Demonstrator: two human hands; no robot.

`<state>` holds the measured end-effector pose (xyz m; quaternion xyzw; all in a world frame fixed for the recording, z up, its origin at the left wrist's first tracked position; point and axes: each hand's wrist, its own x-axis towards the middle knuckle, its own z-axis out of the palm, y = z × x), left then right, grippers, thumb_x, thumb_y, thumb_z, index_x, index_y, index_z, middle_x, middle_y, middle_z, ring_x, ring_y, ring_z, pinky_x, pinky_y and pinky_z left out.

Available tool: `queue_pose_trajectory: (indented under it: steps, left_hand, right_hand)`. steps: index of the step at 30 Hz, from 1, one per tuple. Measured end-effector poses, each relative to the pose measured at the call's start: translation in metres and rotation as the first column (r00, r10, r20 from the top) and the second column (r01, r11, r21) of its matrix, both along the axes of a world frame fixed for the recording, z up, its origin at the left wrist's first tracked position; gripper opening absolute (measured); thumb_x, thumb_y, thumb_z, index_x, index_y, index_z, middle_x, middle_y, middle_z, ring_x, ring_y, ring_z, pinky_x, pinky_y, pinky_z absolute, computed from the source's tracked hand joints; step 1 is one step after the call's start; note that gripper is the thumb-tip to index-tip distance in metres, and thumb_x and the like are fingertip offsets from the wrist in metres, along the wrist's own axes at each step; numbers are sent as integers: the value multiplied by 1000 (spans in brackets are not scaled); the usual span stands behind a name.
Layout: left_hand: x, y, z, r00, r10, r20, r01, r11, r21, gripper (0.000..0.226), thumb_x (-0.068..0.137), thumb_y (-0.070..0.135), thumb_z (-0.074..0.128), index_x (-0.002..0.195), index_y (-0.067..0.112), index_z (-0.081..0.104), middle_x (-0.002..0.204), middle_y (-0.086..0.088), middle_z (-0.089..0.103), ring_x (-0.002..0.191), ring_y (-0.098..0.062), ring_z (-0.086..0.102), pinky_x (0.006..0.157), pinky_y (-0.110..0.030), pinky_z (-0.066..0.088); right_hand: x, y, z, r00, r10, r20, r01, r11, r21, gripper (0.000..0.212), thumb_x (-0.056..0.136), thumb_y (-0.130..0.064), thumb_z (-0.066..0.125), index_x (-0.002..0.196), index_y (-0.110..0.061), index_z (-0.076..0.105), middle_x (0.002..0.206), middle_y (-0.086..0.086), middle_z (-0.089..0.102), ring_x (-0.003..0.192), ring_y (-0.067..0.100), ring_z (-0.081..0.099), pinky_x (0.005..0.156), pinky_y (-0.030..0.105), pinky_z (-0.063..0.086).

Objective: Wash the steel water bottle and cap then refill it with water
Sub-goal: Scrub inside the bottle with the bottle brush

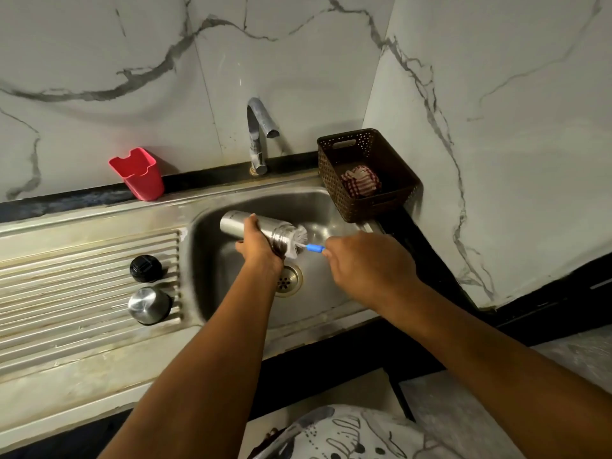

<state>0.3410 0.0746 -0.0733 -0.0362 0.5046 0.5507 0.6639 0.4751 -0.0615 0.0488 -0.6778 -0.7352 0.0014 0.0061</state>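
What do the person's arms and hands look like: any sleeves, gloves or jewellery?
Both forearms are bare, with no sleeves in view. The left hand and right hand wear no gloves, and no watch or bracelet shows at either wrist. Below, a white garment with dark printed marks shows.

Draining board, left of sink: rear cap, front cap. Cup behind board. Behind sink: tap, basket to its right (cloth inside).

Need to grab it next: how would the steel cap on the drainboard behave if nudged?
The steel cap looks rigid and, being small, probably light. Its polished dome may slip when pinched. Dome-up on the drainboard ribs, it likely slides, not rolls.
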Motion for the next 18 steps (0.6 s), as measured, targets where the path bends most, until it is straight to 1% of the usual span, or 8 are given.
queue_pose_trajectory:
  steps: [4, 6, 7, 9, 11, 14, 16, 18]
  left_hand:
    - [9, -2, 0, 993, -104, -52, 102, 994, -33, 81, 84, 38, 82, 150, 23, 37, 118, -19, 68, 83, -36, 78, 64, -52, 65]
    - [-3, -4, -1, 978, -205, 38, 204, 978, 36, 84, 80, 48, 84, 146, 17, 43, 120, -22, 71, 90, -38, 79, 71, -54, 64]
    - [-9, -6, 0, 966, -249, 71, 242, 966, 96, 78, 84, 53, 80, 142, 13, 48, 119, -23, 73, 96, -38, 78, 78, -54, 64]
    - [-16, -14, 3, 949, -274, 156, 247, 954, 172, 70, 89, 61, 71, 132, 7, 56, 114, -19, 76, 101, -33, 76, 87, -49, 61]
    - [-15, -18, 3, 933, -236, 273, 175, 957, 230, 76, 87, 62, 73, 139, 10, 55, 118, -14, 74, 95, -28, 73, 87, -43, 59]
    - [-7, -18, 9, 918, -200, 342, 117, 962, 248, 75, 88, 46, 77, 143, 2, 50, 115, -14, 70, 96, -28, 72, 90, -43, 60]
    - [-8, -11, 15, 942, -224, 251, 177, 964, 196, 57, 90, 38, 76, 129, 0, 57, 100, -13, 72, 87, -26, 73, 83, -41, 63]
    - [-15, -2, 16, 963, -222, 155, 202, 970, 135, 45, 89, 35, 77, 117, 5, 59, 91, -15, 72, 78, -26, 71, 79, -41, 62]
  right_hand:
    - [-1, 8, -15, 995, 49, 84, -49, 999, -7, 22, 106, -30, 50, 117, -21, 66, 66, -6, 40, 53, 13, 42, 47, 28, 29]
    - [7, 7, -17, 986, -56, -160, 42, 995, -91, 21, 105, -33, 52, 106, -21, 70, 69, -6, 52, 61, 18, 54, 52, 29, 36]
    - [11, 8, -18, 910, -163, -382, 97, 978, -185, 21, 104, -31, 55, 101, -20, 72, 68, -6, 56, 61, 16, 55, 52, 28, 38]
    - [14, 7, -19, 467, -496, -732, 109, 854, -509, 20, 103, -22, 57, 102, -12, 74, 59, -6, 52, 46, 9, 44, 44, 22, 33]
    - [5, 1, -16, 48, -742, -669, -106, 662, -742, 20, 105, -16, 51, 110, -6, 68, 58, -5, 45, 41, 4, 34, 37, 17, 28]
    - [-9, -2, -13, -215, -843, -493, -311, 538, -783, 19, 108, -16, 44, 115, -6, 59, 61, -5, 40, 40, 1, 29, 32, 13, 22]
    - [-11, -1, -13, -99, -806, -583, -179, 591, -787, 20, 107, -16, 44, 113, -5, 60, 59, -5, 38, 40, 3, 28, 33, 15, 19]
    - [-11, -7, -14, 403, -602, -689, 67, 770, -635, 21, 105, -18, 47, 105, -4, 63, 64, -3, 46, 48, 11, 39, 41, 23, 30]
